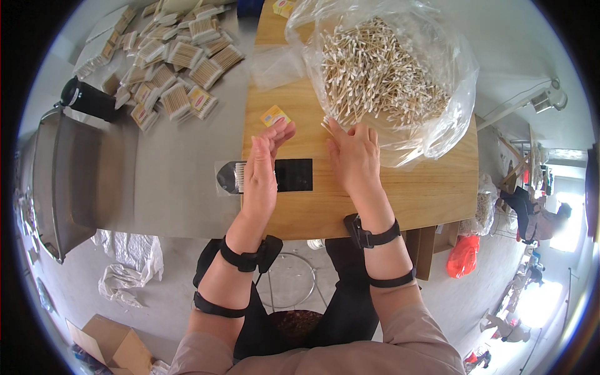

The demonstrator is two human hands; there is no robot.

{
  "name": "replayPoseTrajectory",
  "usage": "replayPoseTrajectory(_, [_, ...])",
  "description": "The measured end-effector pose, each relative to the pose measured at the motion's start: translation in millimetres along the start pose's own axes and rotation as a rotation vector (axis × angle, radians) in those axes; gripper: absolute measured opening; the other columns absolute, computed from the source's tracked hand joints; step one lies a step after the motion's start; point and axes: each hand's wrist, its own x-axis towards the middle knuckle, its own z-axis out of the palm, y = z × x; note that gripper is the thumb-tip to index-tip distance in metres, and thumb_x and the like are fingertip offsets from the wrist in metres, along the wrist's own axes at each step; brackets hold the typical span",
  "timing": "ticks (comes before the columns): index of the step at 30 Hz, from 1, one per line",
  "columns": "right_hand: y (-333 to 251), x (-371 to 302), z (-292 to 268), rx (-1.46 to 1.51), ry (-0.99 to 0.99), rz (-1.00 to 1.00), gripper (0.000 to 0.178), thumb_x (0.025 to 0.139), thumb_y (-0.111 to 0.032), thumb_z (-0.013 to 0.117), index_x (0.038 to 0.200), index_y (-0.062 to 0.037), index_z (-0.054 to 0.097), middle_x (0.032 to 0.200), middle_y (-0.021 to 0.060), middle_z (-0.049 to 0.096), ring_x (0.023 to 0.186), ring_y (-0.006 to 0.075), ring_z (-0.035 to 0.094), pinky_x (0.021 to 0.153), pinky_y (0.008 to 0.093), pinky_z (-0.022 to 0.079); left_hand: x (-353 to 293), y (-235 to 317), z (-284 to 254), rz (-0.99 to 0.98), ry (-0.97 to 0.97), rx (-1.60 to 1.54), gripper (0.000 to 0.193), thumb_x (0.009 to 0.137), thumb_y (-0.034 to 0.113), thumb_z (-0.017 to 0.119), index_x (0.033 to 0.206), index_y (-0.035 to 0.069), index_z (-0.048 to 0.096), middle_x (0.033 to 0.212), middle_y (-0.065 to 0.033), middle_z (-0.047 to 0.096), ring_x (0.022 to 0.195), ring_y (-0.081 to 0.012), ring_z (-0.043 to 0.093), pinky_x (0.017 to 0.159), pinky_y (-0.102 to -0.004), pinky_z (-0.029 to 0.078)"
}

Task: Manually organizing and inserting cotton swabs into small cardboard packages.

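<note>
My left hand [261, 175] is held on edge with its fingers stretched and slightly curved, above a flat black plate [295, 175] on the wooden tabletop. Beside its palm, a small clear bag [223, 177] with a row of cotton swabs [239, 177] sits over the plate's rounded end, partly hidden by the hand. My right hand [356, 153] pinches a few cotton swabs [326, 123] at its fingertips, by the near edge of a large clear plastic bag [459, 119] full of loose swabs [381, 72]. A yellow and red card [275, 116] lies just beyond my left fingertips.
Packed swab bundles [181, 56] are heaped on the grey table at the far left. A black cylinder [87, 99] stands near a metal tub [62, 181]. Clear film [275, 65] lies by the big bag. An orange-red bag [462, 256] is on the floor at right.
</note>
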Motion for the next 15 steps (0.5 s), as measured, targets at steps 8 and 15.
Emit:
replayPoseTrajectory(8, [-8,-2,3,-0.016,-0.052,-0.136,0.039,0.087,-0.022,0.068,0.126,-0.0198,0.065,0.121,0.0123,0.054,0.115,0.0336,0.050,0.097,0.0452,0.043,-1,-1,4,0.003,0.025,-0.055,0.062,0.110,0.044,0.021,0.130,-0.004,0.053,0.134,-0.0171,0.057,0.128,-0.0288,0.052,0.116,-0.0403,0.032])
replayPoseTrajectory(15, [-5,7,6,-0.080,-0.097,-0.021,0.049,0.090,-0.023,0.067,0.138,-0.0239,0.058,0.140,0.0180,0.046,0.128,0.0389,0.045,0.104,0.0486,0.041,-2,-7,-2,0.013,0.025,-0.063,0.061,0.110,0.043,0.021,0.130,-0.005,0.053,0.133,-0.0171,0.057,0.127,-0.0291,0.053,0.115,-0.0404,0.034])
